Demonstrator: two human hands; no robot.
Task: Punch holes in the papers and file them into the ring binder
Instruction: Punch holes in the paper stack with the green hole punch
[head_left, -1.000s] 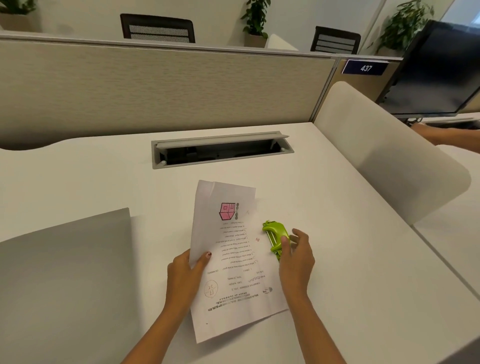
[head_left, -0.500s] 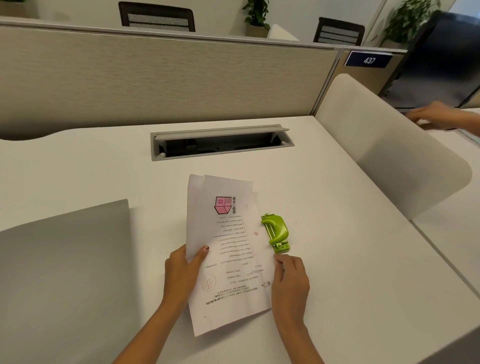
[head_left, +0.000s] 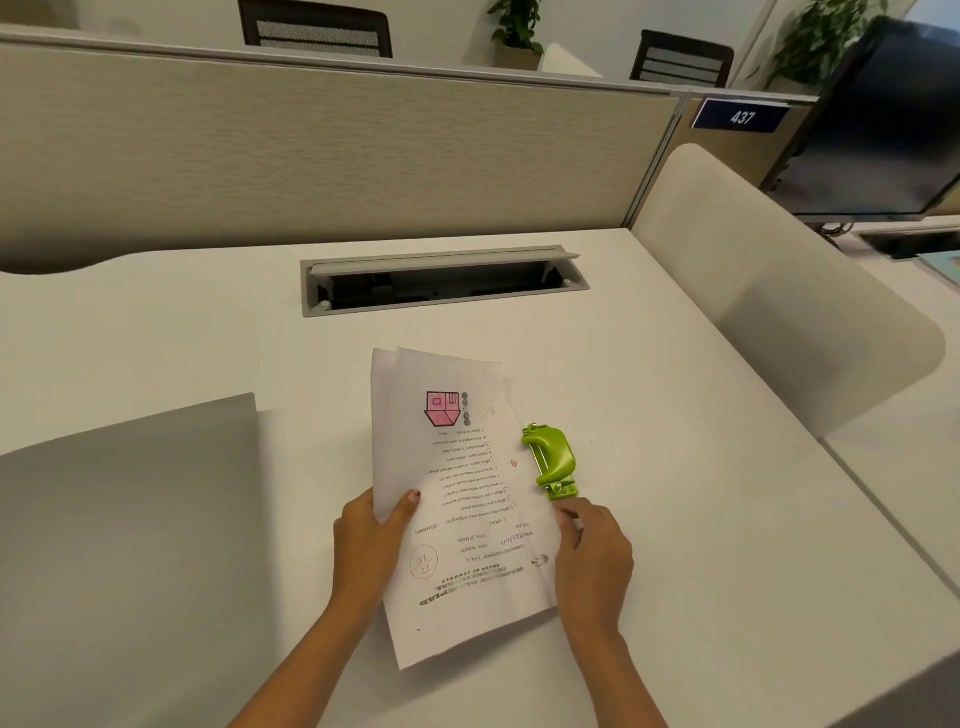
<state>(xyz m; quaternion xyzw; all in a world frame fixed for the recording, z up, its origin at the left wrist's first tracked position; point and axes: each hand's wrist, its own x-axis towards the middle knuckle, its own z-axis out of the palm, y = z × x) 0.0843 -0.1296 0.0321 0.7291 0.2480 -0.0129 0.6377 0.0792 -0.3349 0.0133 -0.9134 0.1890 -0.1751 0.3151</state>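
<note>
A thin stack of printed papers (head_left: 457, 499) lies on the white desk, its text upside down to me, with a pink drawing near the far end. My left hand (head_left: 371, 540) pinches the papers' left edge, thumb on top. My right hand (head_left: 592, 561) grips the right edge, just below a small green hole punch (head_left: 551, 462). The punch sits on the desk at the papers' right edge; whether the sheets are in its slot I cannot tell. A closed grey ring binder (head_left: 124, 545) lies flat to the left.
An open cable tray (head_left: 441, 280) is set into the desk behind the papers. A beige partition (head_left: 332, 150) runs along the back. A low white divider (head_left: 779, 291) stands at the right, with a dark monitor (head_left: 883, 130) beyond it.
My right hand left the green punch and slid down to the papers' right edge. The other person's arm at the far right has gone from view.
</note>
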